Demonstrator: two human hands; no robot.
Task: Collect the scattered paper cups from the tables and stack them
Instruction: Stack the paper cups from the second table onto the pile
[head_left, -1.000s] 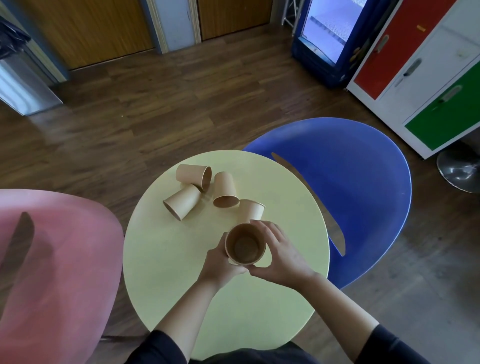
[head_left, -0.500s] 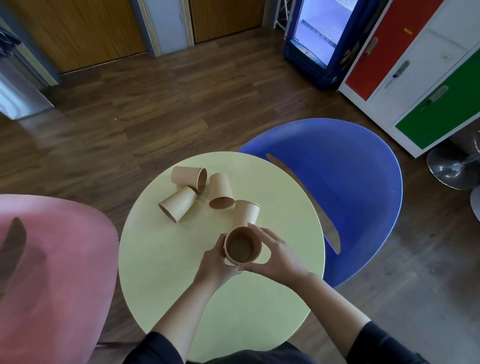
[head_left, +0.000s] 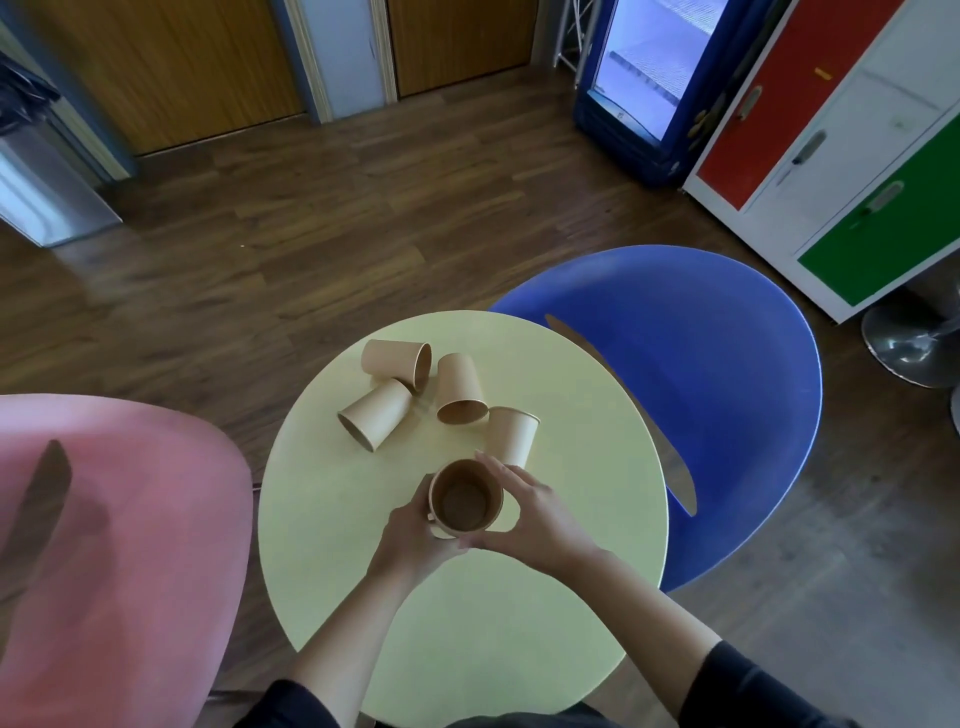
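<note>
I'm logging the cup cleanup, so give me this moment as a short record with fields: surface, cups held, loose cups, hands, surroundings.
surface: round yellow table
cups held: upright cup, mouth up, a second rim showing just under it
loose cups: three on their sides; one upside down
hands: left hand and right hand both grip the held cup
surroundings: blue chair, pink chair

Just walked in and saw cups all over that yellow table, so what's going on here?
A person is gathering paper cups. Both hands, the left hand and the right hand, hold an upright cup above the round yellow table. Four more cups wait beyond it: three lie on their sides, and one stands upside down.
</note>
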